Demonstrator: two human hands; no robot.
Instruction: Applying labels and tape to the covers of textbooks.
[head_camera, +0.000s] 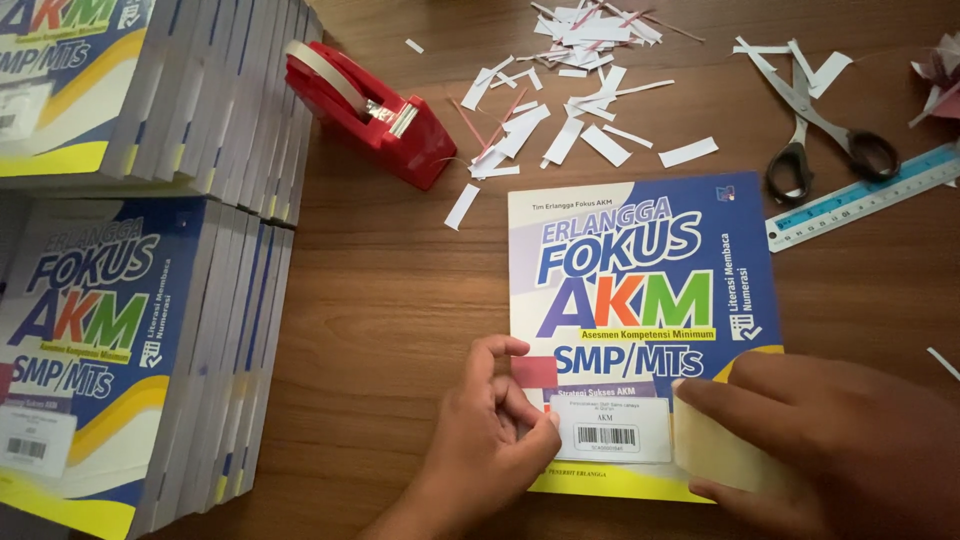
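Right now your left hand (478, 440) has its fingers curled together, pinching down the left edge of the white barcode label (610, 428) so it stays flat on the workbook (640, 300), which lies cover up on the wooden table (380, 290). Your right hand (830, 440) presses a strip of clear tape (715, 450) against the label's right side, fingers closed on it. Close by sit the red tape dispenser (365, 110), scissors (820, 125), ruler (865, 195) and paper scraps (560, 90); matching book stacks (140, 300) wait left.
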